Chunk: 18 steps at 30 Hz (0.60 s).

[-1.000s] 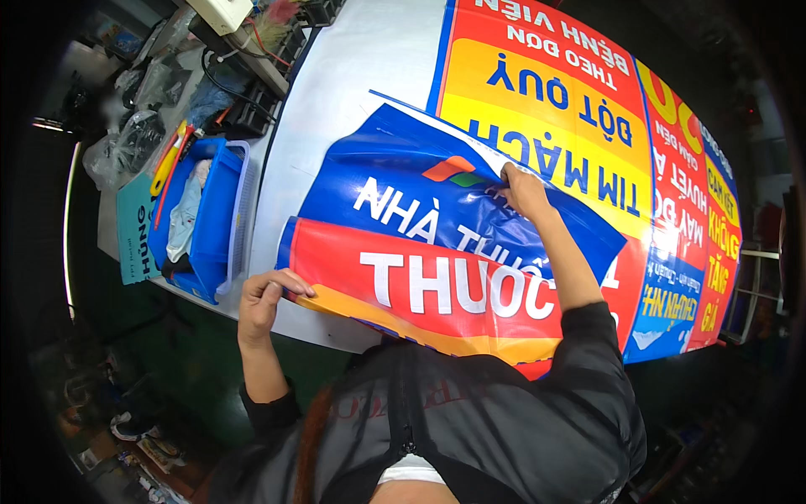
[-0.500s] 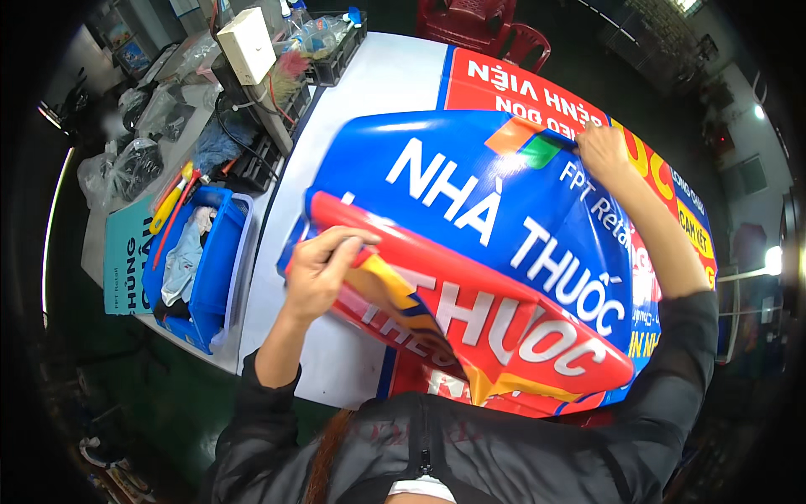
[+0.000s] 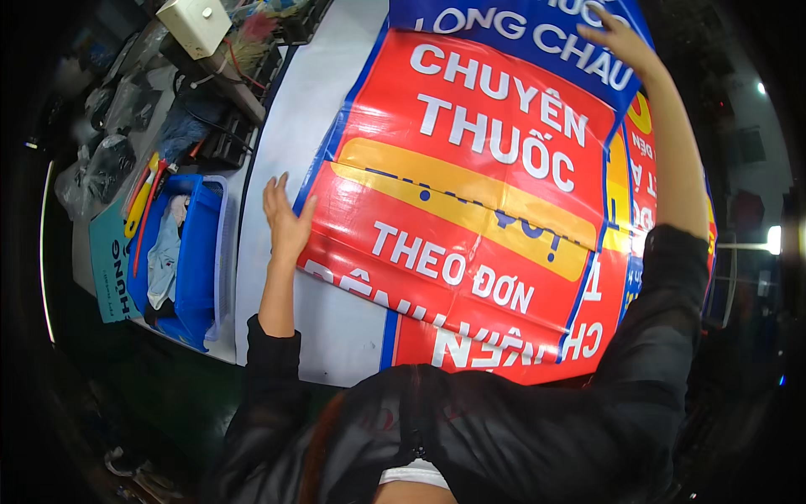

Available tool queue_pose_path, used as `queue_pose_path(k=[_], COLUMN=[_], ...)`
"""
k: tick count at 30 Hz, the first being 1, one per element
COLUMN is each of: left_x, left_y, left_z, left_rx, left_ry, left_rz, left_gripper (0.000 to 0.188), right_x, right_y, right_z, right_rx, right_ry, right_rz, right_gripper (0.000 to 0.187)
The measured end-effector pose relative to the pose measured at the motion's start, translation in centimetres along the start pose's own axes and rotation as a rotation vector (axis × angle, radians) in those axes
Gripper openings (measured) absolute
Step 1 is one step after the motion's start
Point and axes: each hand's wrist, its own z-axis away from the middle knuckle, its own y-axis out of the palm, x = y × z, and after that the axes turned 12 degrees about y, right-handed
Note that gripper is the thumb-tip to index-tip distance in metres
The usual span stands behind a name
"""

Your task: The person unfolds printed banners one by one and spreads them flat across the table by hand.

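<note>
A glossy printed banner [image 3: 395,126], red with blue borders, a yellow band and white lettering, lies spread out in front of me. Creases run across it, and its blue end reaches the top of the view. At its left edge is my left hand [image 3: 288,220], fingers spread, with the thumb side against the border. Over the blue far right part my right hand [image 3: 620,40] is stretched out, its fingers apart and nothing gripped. Another printed sheet [image 3: 411,344] shows from beneath the near edge, its lettering upside down to me.
The white tabletop [image 3: 277,143] runs along the left. Beyond it are a blue bin [image 3: 197,277] with cloths, a yellow-handled tool [image 3: 138,202], clear plastic bags [image 3: 109,164] and a white box [image 3: 193,25] on a post. More printed sheets [image 3: 642,160] lie at the right.
The banner, folded over and lifted half a second ago, now lies spread out. My left hand has let go of its edge; my right hand has moved farther away and opened.
</note>
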Motion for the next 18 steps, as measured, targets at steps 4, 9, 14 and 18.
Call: queue_pose_path(k=[4, 9, 14, 18], left_x=[7.4, 7.7, 7.3, 8.9], left_y=[-1.0, 1.1, 1.3, 1.4], left_z=[5.8, 5.7, 2.9, 1.3], left_rx=[0.099, 0.314, 0.429, 0.591], left_ry=[-0.265, -0.344, -0.525, -0.563], left_rz=[-0.027, -0.183, -0.262, -0.182], left_gripper=[0.066, 0.071, 0.085, 0.077], right_x=[-12.7, -29.6, -23.1, -23.5], right_y=[3.0, 10.0, 11.4, 10.9], right_z=[16.3, 45.6, 51.9, 51.0], right_rx=[0.283, 0.358, 0.245, 0.364], right_ry=[0.268, 0.982, 1.348, 1.435], right_rz=[-0.076, 0.047, 0.03, 0.054], right_gripper=[0.053, 0.072, 0.08, 0.085])
